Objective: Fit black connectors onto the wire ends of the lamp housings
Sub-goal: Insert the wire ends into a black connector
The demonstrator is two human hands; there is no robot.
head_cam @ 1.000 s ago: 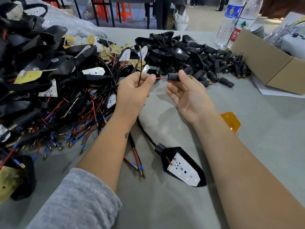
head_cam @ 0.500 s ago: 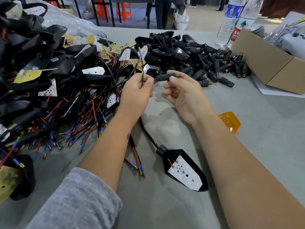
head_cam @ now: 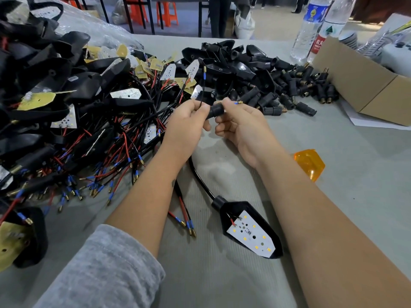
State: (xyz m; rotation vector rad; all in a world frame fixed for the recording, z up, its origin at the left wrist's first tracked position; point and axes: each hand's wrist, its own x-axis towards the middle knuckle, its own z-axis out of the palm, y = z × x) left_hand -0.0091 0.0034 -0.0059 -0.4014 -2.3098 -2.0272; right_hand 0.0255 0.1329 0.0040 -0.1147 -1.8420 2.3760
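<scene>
Black connector (head_cam: 215, 110) sits right between the two hands, above the lamp housing (head_cam: 249, 227) lying face-up on the grey table (head_cam: 355, 218). Right hand (head_cam: 246, 127) pinches the connector's end, and a brass-tipped wire (head_cam: 238, 103) pokes out past its fingers. Left hand (head_cam: 185, 127) pinches the cable where it enters the connector, a second wire end (head_cam: 204, 68) sticking up; how far the connector is seated is hard to tell. Loose connectors (head_cam: 295, 90) lie beyond the housing, an amber lens (head_cam: 309, 163) to its right.

Bare counter (head_cam: 355, 196) lies open on the right, broken only by an orange lens (head_cam: 309, 163). A wire-and-housing heap (head_cam: 66, 121) blocks the left; loose connectors (head_cam: 295, 90) and a cardboard box (head_cam: 364, 85) bar the far side.
</scene>
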